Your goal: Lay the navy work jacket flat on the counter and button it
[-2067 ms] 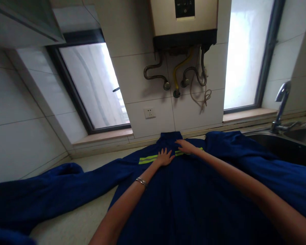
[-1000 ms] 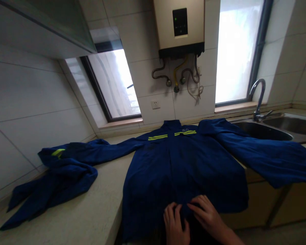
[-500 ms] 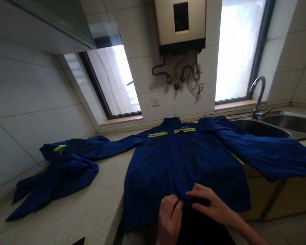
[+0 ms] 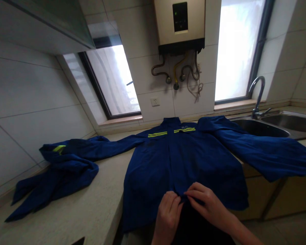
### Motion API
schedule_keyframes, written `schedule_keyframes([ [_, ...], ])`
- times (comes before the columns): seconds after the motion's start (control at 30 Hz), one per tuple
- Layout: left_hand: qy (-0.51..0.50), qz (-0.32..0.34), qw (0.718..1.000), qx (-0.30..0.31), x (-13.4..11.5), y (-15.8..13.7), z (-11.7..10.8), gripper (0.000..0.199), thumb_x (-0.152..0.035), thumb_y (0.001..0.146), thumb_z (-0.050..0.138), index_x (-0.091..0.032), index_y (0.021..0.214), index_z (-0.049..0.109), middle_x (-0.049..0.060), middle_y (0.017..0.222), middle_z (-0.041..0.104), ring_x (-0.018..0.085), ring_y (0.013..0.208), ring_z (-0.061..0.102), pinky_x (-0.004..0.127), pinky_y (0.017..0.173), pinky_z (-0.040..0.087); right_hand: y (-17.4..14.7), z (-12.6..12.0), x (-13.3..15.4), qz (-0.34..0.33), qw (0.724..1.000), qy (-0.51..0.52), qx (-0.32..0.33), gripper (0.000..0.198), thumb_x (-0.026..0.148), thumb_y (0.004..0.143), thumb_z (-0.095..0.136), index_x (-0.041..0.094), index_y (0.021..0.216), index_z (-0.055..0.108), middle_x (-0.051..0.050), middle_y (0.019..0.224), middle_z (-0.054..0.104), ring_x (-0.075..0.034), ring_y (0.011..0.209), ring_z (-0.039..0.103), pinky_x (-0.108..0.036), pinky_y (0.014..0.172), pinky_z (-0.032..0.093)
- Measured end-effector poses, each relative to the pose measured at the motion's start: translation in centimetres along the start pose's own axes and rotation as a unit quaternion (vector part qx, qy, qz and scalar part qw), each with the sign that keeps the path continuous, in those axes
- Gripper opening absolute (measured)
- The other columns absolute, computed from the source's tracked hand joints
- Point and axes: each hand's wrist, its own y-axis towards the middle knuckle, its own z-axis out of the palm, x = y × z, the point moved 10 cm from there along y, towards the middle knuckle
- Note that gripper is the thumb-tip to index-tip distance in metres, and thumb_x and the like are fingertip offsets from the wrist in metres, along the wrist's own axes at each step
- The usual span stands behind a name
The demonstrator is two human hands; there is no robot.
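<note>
A dark blue work jacket [image 4: 153,163] with yellow-green reflective stripes lies spread on the counter, its collar toward the wall and its lower part hanging over the front edge. At the bottom of its front opening, my left hand [image 4: 169,211] is closed on the hem. My right hand [image 4: 206,204] pinches the same hem just beside it, thumb and fingers pressed on the cloth. The fingertips of both hands nearly meet; whatever small fastening lies between them is hidden.
A crumpled blue garment [image 4: 63,173] lies on the left of the counter [image 4: 102,200]. At the right are a double sink [image 4: 290,122] and its faucet [image 4: 258,95]. A water heater [image 4: 181,23] hangs on the wall above the jacket, with pipes below it.
My right hand has closed its thumb and fingers more tightly on the hem and come nearer my left hand. Both hands have risen slightly. The jacket's lower edge has shifted a little.
</note>
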Motion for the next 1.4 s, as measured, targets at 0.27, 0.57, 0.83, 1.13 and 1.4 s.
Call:
schedule_keyframes([
  [0.27, -0.002, 0.006, 0.999, 0.037, 0.0, 0.4, 0.4, 0.014, -0.010, 0.088, 0.045, -0.015, 0.088, 0.059, 0.006, 0.081, 0.061, 0.018, 0.079, 0.057, 0.032, 0.071, 0.051, -0.3, 0.5, 1.6, -0.060, 0.990, -0.129, 0.013, 0.026, 0.014, 0.088, 0.043, 0.017, 0.106, 0.062, -0.008, 0.090, 0.058, -0.016, 0.082, 0.053, -0.028, 0.070, 0.046],
  [0.57, 0.037, -0.006, 0.992, 0.123, 0.5, 0.3, 2.1, 0.025, -0.012, 0.091, 0.038, -0.015, 0.105, 0.058, 0.006, 0.079, 0.058, 0.019, 0.073, 0.056, 0.032, 0.063, 0.049, -0.5, 1.2, 2.7, -0.143, 0.965, -0.218, -0.023, 0.018, 0.008, 0.087, 0.044, 0.013, 0.095, 0.058, -0.008, 0.082, 0.057, -0.017, 0.075, 0.049, -0.027, 0.060, 0.044],
  [0.83, 0.059, 0.019, 0.986, 0.152, -0.1, 0.6, 2.6, 0.022, -0.009, 0.087, 0.039, -0.016, 0.094, 0.058, 0.006, 0.079, 0.058, 0.020, 0.072, 0.053, 0.033, 0.063, 0.046, -0.5, 2.6, 1.8, -0.145, 0.952, -0.270, 0.006, 0.017, 0.004, 0.077, 0.051, 0.015, 0.090, 0.057, -0.005, 0.079, 0.056, -0.018, 0.075, 0.048, -0.027, 0.058, 0.040],
  [1.13, 0.032, -0.024, 0.983, 0.180, 0.7, -0.6, 3.8, 0.022, -0.003, 0.080, 0.039, -0.017, 0.078, 0.057, 0.006, 0.078, 0.058, 0.020, 0.072, 0.053, 0.034, 0.063, 0.045, 0.0, 4.1, 0.6, -0.141, 0.949, -0.275, 0.067, 0.012, 0.006, 0.072, 0.054, 0.014, 0.081, 0.056, -0.004, 0.082, 0.057, -0.018, 0.079, 0.048, -0.026, 0.057, 0.037],
  [1.4, -0.190, -0.194, 0.876, 0.398, 6.7, 1.0, 4.0, 0.033, -0.032, 0.076, 0.064, -0.030, 0.109, 0.061, -0.002, 0.107, 0.064, 0.017, 0.100, 0.057, 0.029, 0.089, 0.045, 2.6, 0.5, -0.6, -0.093, 0.972, -0.132, 0.171, 0.029, 0.035, 0.081, 0.058, 0.023, 0.107, 0.061, -0.002, 0.098, 0.062, -0.014, 0.088, 0.058, -0.025, 0.076, 0.046],
])
